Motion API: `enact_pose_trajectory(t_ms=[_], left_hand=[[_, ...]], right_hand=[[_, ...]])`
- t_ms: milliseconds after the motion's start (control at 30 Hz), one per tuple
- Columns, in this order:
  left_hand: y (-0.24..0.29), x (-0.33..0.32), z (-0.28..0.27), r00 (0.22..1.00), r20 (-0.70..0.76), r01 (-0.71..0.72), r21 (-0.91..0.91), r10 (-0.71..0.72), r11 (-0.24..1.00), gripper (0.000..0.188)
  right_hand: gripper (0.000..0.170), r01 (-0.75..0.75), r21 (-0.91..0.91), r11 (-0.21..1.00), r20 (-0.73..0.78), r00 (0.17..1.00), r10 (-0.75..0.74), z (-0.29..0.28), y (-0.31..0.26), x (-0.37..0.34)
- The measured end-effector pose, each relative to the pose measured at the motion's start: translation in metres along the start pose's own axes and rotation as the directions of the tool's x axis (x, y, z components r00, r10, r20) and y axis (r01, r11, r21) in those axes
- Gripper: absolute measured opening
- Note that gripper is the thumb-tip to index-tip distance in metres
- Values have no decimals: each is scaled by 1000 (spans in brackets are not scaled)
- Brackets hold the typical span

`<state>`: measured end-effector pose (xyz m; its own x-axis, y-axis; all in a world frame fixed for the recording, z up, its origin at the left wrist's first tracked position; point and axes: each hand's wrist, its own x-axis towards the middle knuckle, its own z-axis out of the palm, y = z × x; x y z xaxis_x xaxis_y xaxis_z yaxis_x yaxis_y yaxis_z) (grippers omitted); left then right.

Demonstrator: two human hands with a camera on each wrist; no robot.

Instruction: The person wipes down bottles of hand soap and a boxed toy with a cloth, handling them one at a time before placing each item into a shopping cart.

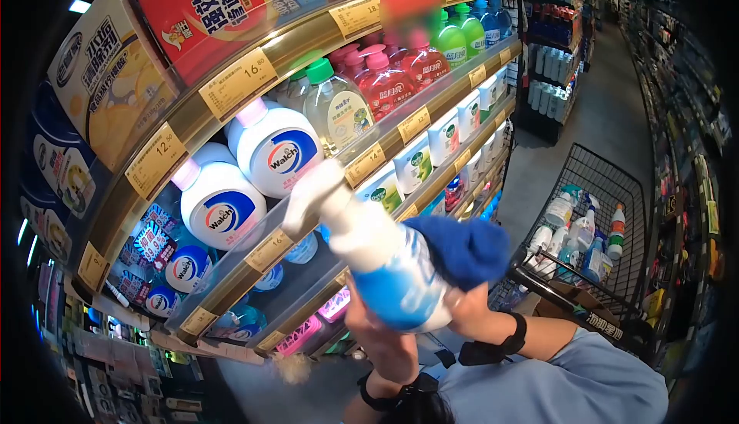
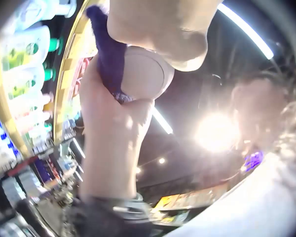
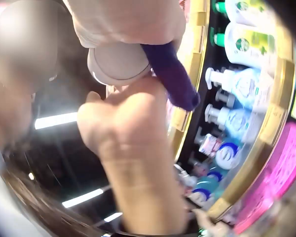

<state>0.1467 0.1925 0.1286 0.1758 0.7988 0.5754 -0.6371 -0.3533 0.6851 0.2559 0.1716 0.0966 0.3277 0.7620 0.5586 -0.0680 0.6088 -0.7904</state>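
Observation:
A white pump bottle with a blue label [image 1: 400, 281] is tilted, its nozzle toward the upper left. My left hand [image 1: 381, 335] grips its lower left side. My right hand [image 1: 467, 310] holds it near the base, with a dark blue cloth [image 1: 466, 251] against the bottle. In the left wrist view, the round bottle base [image 2: 143, 74] lies between my left hand [image 2: 160, 32] and right hand [image 2: 116, 108]. The right wrist view shows the base [image 3: 119, 64], the cloth [image 3: 175, 79], my right hand [image 3: 128, 22] and left hand [image 3: 133, 116]. Some fingertips are hidden.
Shelves with price tags [image 1: 239, 81] carry white Walch bottles [image 1: 223, 207], red pump bottles [image 1: 382, 81] and boxes close in front. A black wire cart [image 1: 608, 170] holding several bottles stands at the right. Beyond it, an aisle floor [image 1: 596, 100] runs between shelves.

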Motion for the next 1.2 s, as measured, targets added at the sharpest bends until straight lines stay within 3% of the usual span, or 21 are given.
enact_pose_trajectory(t_ms=[33,67,133,167,233,267,333,367,533,633,667,700,733,767,800,867,933,1000,1100,1167,1200], left_hand=[[17,8,11,938,-97,334,-13,-334,943,62],[2,7,-8,975,203,-176,451,91,875,61],[-8,19,-26,939,278,-335,620,201,709,84],[-6,25,-22,938,281,-339,617,203,710,84],[3,34,-11,980,190,17,251,-66,968,102],[0,34,-21,979,195,15,252,-66,968,102],[-7,34,-38,851,304,424,83,-428,902,113],[-3,35,-22,915,240,335,-2,-325,942,105],[-32,19,-13,963,134,239,-27,-233,971,83],[-40,10,0,962,13,274,-74,-274,959,75],[-40,8,3,949,15,316,-14,-316,949,73],[-43,7,7,952,33,304,-4,-304,953,71],[-45,6,12,954,56,296,3,-295,955,70],[-85,-11,-26,968,149,230,-226,-200,946,40],[-89,-11,-17,961,175,251,-238,-212,938,40],[-83,-31,-38,931,228,337,-237,-285,911,40],[-93,-23,-23,875,310,450,-232,-372,863,41],[-104,-20,-6,799,390,560,-209,-457,802,42],[-119,-16,19,694,467,674,-151,-549,723,44],[-126,-15,32,640,482,722,-110,-598,683,47],[-132,-8,57,617,482,741,-90,-622,666,48]], right_hand=[[70,-174,504,846,-136,951,277,19,-19,0],[58,-339,601,724,-28,896,443,15,-31,5],[47,-499,822,276,335,814,475,-2,-22,10],[47,-497,822,279,333,816,471,-5,-22,10],[43,-549,817,173,420,775,473,-4,-27,13],[43,-546,819,175,418,778,469,-2,-26,13],[42,-481,410,775,-28,843,538,1,-21,11],[41,-444,290,848,-79,872,483,-1,-21,12],[39,-302,383,873,-246,878,411,-2,-60,27],[31,-5,-54,999,-253,967,-9,-9,-61,23],[32,111,-270,956,-151,976,-156,-16,-60,23],[42,341,-636,692,129,931,-340,-33,-57,33],[51,362,-639,678,124,919,-374,-24,-75,44],[49,475,-711,518,245,858,-452,-26,-74,47],[44,512,-780,360,369,841,-396,-24,-88,47],[34,583,-771,258,512,807,-293,-24,-104,44],[34,677,-714,181,579,715,-391,-34,-98,39],[22,773,-608,178,647,613,-453,-47,-93,27],[23,741,-648,179,663,664,-346,-73,-116,0],[23,553,-672,492,637,771,4,-99,-149,-13],[23,413,-708,573,508,861,5,-113,-166,-15]])
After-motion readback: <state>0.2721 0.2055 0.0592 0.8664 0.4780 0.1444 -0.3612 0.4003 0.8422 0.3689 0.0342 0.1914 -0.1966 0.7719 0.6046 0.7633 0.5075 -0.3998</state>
